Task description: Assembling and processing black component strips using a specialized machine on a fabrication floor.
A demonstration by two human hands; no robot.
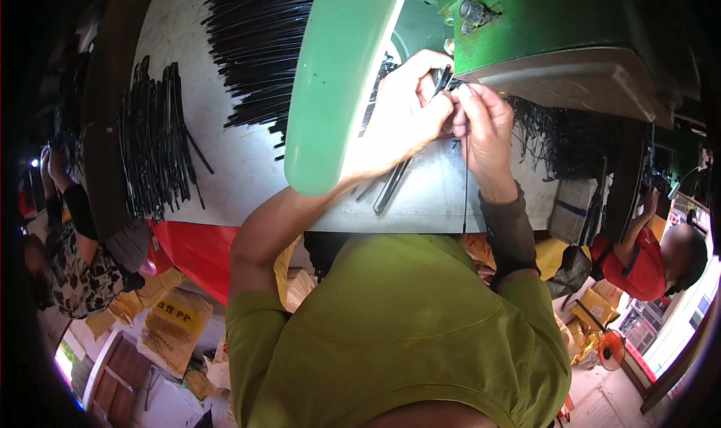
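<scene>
Under the green machine [556,26] my two hands meet, fingertips close together. My left hand [402,116] is closed on a short black strip [443,79], which pokes up between thumb and fingers. Beside it, my right hand [488,131] pinches a thin black strand [465,180] that hangs down to the table's near edge. Several black strips [390,188] lie slanting on the table [428,210] below the left wrist. The spot where the fingertips meet is partly hidden by the fingers.
A long pale-green panel [330,90] juts over my left forearm. Dense piles of black strips [255,52] lie left of it, with a smaller pile [154,143] farther left. More dark strands [556,139] sit at right. People [638,263] work on both sides.
</scene>
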